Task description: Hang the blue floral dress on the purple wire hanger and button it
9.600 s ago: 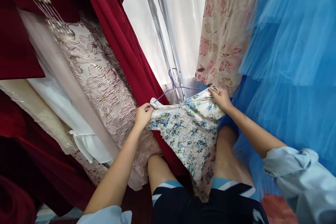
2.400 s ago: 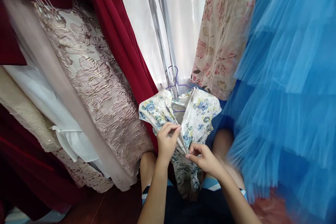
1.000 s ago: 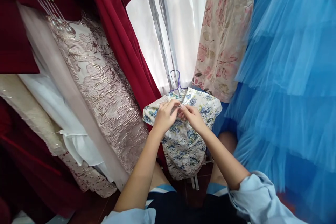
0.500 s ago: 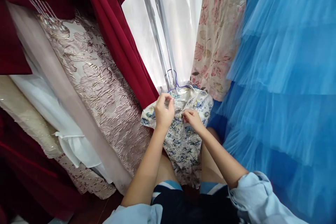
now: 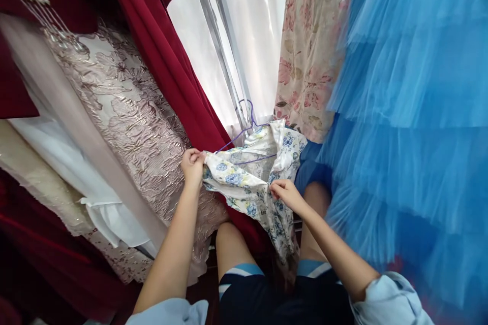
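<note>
A white blouse (image 5: 236,177) with blue and yellow flowers hangs partly on a thin purple hanger (image 5: 252,117). Its neck gapes, and one bar of the hanger shows inside the opening. My left hand (image 5: 192,165) pinches the blouse at its left shoulder or sleeve edge and holds it stretched out to the left, off that arm of the hanger. My right hand (image 5: 284,193) is closed on the front edge of the blouse, below the neckline. The right side of the blouse still covers the hanger's right arm. The lower part hangs down between my knees.
Metal poles (image 5: 217,25) stand before a white curtain (image 5: 255,20). On the left hang a dark red garment (image 5: 163,51) and a pink brocade dress (image 5: 133,96). A beige floral dress (image 5: 305,61) and a blue tiered tulle dress (image 5: 412,101) hang on the right.
My left hand has moved left and taken hold of the blouse's left edge, pulling it off the hanger's left arm. The neck opening has widened. My right hand is slightly lower, still gripping the front.
</note>
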Demonstrator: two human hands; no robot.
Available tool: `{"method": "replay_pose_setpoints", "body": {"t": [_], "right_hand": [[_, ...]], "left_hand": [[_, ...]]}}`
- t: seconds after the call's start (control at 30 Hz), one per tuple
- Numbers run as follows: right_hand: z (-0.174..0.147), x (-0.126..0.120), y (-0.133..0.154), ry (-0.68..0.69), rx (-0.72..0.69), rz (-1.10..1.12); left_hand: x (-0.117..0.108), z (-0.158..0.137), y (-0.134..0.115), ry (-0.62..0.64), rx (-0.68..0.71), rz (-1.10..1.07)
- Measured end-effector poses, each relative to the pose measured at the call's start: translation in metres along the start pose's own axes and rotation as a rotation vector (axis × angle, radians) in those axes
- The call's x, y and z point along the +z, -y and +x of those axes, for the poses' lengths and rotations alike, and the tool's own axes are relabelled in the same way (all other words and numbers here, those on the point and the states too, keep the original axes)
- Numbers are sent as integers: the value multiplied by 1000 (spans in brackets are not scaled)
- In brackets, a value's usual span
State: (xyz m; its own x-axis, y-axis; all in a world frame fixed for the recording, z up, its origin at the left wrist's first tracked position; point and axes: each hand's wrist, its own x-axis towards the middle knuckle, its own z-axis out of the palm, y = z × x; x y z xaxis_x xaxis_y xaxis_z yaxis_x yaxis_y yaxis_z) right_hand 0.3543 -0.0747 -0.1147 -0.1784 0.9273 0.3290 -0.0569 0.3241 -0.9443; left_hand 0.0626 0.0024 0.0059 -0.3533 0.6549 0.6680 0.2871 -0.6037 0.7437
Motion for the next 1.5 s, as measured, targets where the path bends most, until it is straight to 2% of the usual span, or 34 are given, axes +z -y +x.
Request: {"method": "replay_pose_setpoints", "body": {"t": [0.07, 0.23, 0.3, 0.4, 0.47, 0.63, 0.77, 0.97, 1.17, 1.4, 1.5], "right_hand": [[-2, 0, -8, -3, 19, 1], [-7, -9, -22, -54, 75, 12], [-8, -13, -25, -75, 103, 23], [-11, -16, -27, -92, 137, 51], [-12, -16, -27, -93, 150, 72], [-15, -8, -27, -72, 171, 112], [-17, -4, -27, -69, 177, 133], [-20, -1, -24, -15, 176, 134], [-19, 4, -23, -7, 185, 144], [-21, 10, -24, 2, 194, 159], [-24, 15, -25, 13, 198, 159]], "left_hand": [[-5, -13, 15, 13, -46, -1], [-3, -44, 28, 96, -7, 66], [-4, -52, 27, 163, 57, 174], [-11, -60, 26, 273, 225, 437], [-17, -63, 27, 303, 322, 570], [-31, -69, 39, 369, 426, 731], [-32, -74, 42, 393, 395, 757], [-16, -64, 33, 381, 261, 931], [-1, -57, 36, 370, 69, 759], [13, -59, 38, 138, 10, 606], [22, -54, 32, 86, -22, 556]]}}
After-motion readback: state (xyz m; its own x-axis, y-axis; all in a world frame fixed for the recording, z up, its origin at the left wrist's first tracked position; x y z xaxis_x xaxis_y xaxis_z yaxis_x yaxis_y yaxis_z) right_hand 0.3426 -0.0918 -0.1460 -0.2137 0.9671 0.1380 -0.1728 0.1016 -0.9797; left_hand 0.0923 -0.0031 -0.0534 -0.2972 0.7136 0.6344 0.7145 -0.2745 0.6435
